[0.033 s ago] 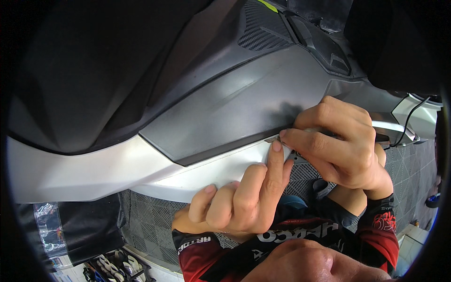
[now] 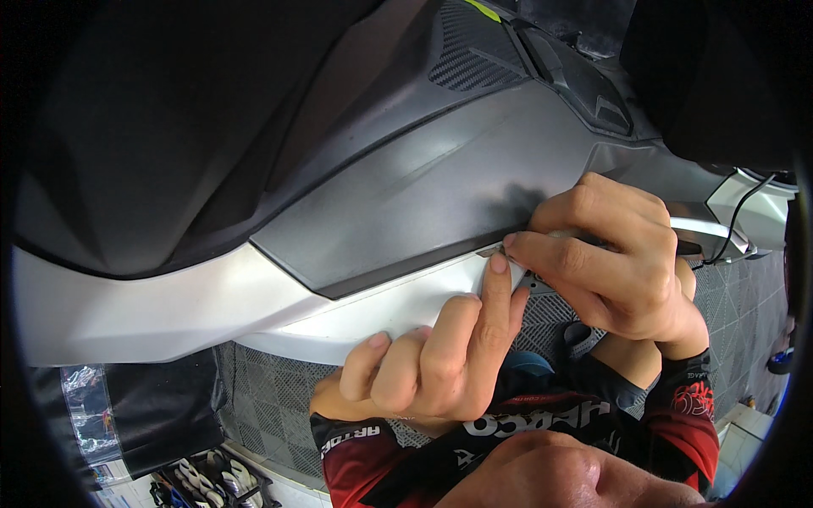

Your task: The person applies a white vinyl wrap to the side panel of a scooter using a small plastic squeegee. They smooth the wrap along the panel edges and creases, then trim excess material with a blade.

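- While the left hand (image 2: 436, 364) half-curls, its straighter index finger touches the white panel (image 2: 398, 296) near its upper edge.
- Right hand (image 2: 622, 258): fingertips bunched at that edge; either hand's hold unclear.

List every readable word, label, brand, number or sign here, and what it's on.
Wording not copied; by look and place:
Shirt, chest: large white letters; small red print above, too small to read.
Left sleeve: white block letters.
Right sleeve: red script-like print; small white letters, blurred.
White panel under the hands: none visible.
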